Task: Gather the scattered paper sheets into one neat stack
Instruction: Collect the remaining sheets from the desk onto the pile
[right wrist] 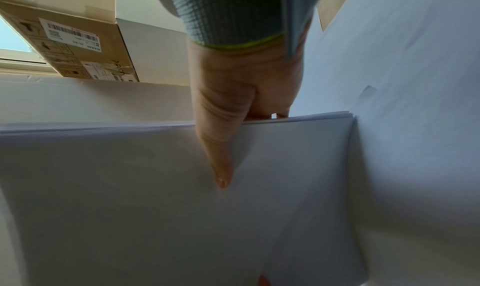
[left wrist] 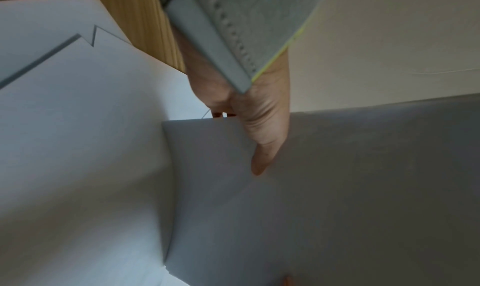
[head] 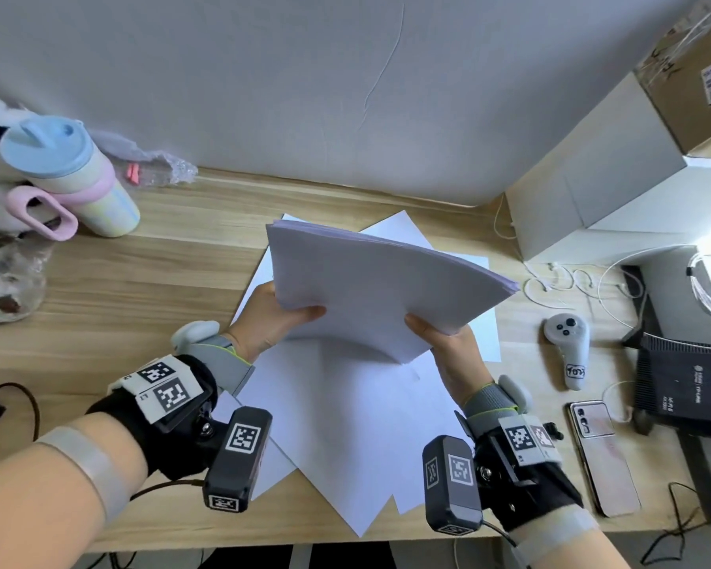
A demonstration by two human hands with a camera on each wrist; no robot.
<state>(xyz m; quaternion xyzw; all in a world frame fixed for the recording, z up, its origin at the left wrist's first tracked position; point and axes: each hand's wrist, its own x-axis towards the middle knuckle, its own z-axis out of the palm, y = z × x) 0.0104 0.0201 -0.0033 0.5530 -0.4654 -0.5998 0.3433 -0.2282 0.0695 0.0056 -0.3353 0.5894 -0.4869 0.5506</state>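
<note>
A thick bundle of white paper sheets (head: pixel 378 277) is lifted above the wooden desk, tilted, its far edges roughly squared. My left hand (head: pixel 282 318) pinches its near left edge, thumb on top and fingers hidden beneath. My right hand (head: pixel 436 332) pinches the near right edge the same way. The left wrist view has the thumb (left wrist: pixel 262 159) lying on the bundle (left wrist: pixel 337 188). The right wrist view shows the thumb (right wrist: pixel 221 167) pressed on the bundle (right wrist: pixel 155 198). Several loose sheets (head: pixel 345 425) lie fanned on the desk under the bundle, also seen as loose sheets (left wrist: pixel 78 126) from the left wrist.
A pastel cup with a blue lid (head: pixel 70 178) and soft toys stand at the back left. On the right lie a white controller (head: pixel 567 347), a phone (head: pixel 604 453), a black router (head: pixel 686 388), white cables and stacked boxes (head: pixel 592 174). A wall closes the back.
</note>
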